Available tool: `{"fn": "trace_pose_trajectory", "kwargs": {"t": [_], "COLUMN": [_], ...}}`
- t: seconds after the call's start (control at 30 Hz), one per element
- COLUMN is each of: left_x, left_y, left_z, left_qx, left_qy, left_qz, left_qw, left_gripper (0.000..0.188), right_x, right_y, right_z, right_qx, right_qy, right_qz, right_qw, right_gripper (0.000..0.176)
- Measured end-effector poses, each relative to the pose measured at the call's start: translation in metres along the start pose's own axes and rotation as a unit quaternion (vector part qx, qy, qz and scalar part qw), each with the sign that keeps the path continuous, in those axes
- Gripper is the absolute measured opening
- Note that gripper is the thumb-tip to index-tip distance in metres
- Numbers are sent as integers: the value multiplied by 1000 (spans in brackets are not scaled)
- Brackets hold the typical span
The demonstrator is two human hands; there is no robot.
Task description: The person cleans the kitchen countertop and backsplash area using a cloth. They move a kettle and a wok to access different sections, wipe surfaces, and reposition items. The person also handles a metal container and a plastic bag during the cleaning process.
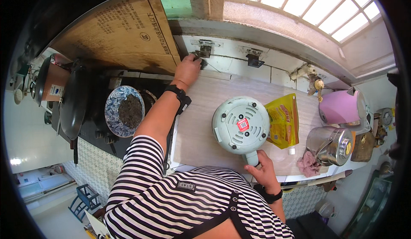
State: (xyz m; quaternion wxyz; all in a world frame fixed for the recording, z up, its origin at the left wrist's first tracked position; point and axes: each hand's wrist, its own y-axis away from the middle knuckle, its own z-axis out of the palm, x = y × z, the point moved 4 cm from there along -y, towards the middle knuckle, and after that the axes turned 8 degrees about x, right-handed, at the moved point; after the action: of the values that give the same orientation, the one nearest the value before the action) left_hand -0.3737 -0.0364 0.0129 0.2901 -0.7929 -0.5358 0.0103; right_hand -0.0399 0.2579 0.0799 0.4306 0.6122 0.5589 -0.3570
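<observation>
My right hand (264,171) grips the handle of a pale green electric pot (229,133). The pot is turned so that its vented base, with small dark feet and a red sticker, faces up at me. My left hand (189,68) reaches to the tiled wall, beside a black wall fitting (205,51). Its fingertips are bent around something small and dark that I cannot make out. A yellow spouted pouch (282,120) lies against the pot's right side. Both stand over the grey wood-grain countertop (192,136).
On the black stove (93,123) are a blue-patterned bowl (110,120) of dark dried matter and a black wok (74,110). Printed cardboard (128,39) leans behind. To the right sit a pink kettle (338,105), a steel lidded pail (327,146) and a pink cloth (309,164), below a wall tap (311,75).
</observation>
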Motion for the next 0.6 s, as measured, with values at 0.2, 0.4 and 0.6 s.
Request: {"fn": "trace_pose_trajectory", "kwargs": {"t": [0.2, 0.4, 0.6], "left_x": [-7, -14, -21], "left_y": [-12, -30, -32], "left_z": [2, 14, 22], "left_qx": [-58, -71, -46], "left_qy": [-47, -113, -126], "left_qz": [-5, -45, -96], "left_qw": [997, 990, 986], "left_gripper": [24, 18, 13], "right_x": [3, 5, 5], "right_y": [-5, -6, -5], "right_z": [-1, -1, -2], "right_qx": [-14, -18, -14], "right_qy": [0, 2, -8], "right_qz": [15, 17, 17], "right_qw": [1000, 1000, 1000], "right_gripper": [44, 46, 48]}}
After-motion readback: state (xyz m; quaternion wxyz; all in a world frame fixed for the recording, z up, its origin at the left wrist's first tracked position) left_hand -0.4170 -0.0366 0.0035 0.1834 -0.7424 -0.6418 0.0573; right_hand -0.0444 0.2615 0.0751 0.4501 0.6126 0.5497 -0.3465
